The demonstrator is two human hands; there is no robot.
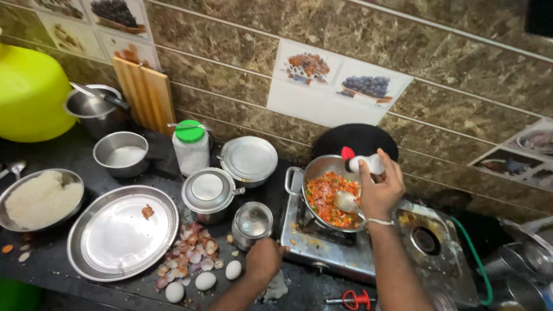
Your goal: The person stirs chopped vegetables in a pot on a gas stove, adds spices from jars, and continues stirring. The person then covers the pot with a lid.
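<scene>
- Steel stove (368, 253) sits on a dark counter (69, 155); the pan (322, 173) is on its left burner, full of chopped red, orange and green mix (328, 198). Right burner (425, 239) is bare, with a green hose (475, 253) running along the stove's right side.
- A spoon (347, 201) rests in the pan, bowl on the mix, just below the right hand.
- Left of the stove: small steel cup (252, 222), lidded pot (208, 193), second lidded pot (249, 158), green-capped white jar (190, 147).
- Front of counter: big empty steel plate (122, 231), onion peel scraps (193, 250), three white eggs (204, 281).
- Far left: bowl of white rice (40, 198), empty steel bowl (121, 152), yellow-green container (29, 95). Wooden board (144, 92) leans on the tiled wall.
- A red-handled tool (352, 299) lies at the stove's front edge.
- Right hand (380, 187) is over the pan, fingers closed around a small white bottle with red cap (363, 162), bottle tipped sideways, cap toward the left over the pan rim.
- Left hand (265, 258) is curled into a loose fist, resting on the counter at the stove's front-left corner, close below the steel cup; can't tell if it holds anything.
</scene>
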